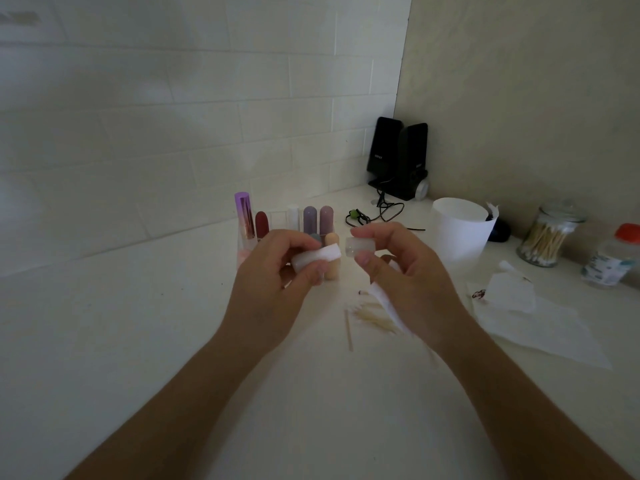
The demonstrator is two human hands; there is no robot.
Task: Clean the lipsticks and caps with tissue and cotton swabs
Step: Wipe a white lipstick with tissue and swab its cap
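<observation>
My left hand (pixel 273 271) grips a white lipstick body (pixel 317 256), its end pointing right. My right hand (pixel 401 265) pinches a translucent cap (pixel 360 250) between thumb and forefinger, a small gap away from the lipstick body; a strip of tissue (pixel 386 304) hangs from the same hand. Behind my hands stand several lipsticks: a tall purple one (pixel 244 214), a dark red one (pixel 261 224), two mauve ones (pixel 318 219) and a peach one (pixel 331 259). Used cotton swabs (pixel 372 317) lie on the white table under my right hand.
A white cup (pixel 460 230) stands right of my hands, a glass jar of cotton swabs (pixel 547 239) and a red-lidded jar (pixel 613 261) further right. Tissues (pixel 533 317) lie flat at right. Black speakers (pixel 398 157) and a cable (pixel 381 211) sit in the corner.
</observation>
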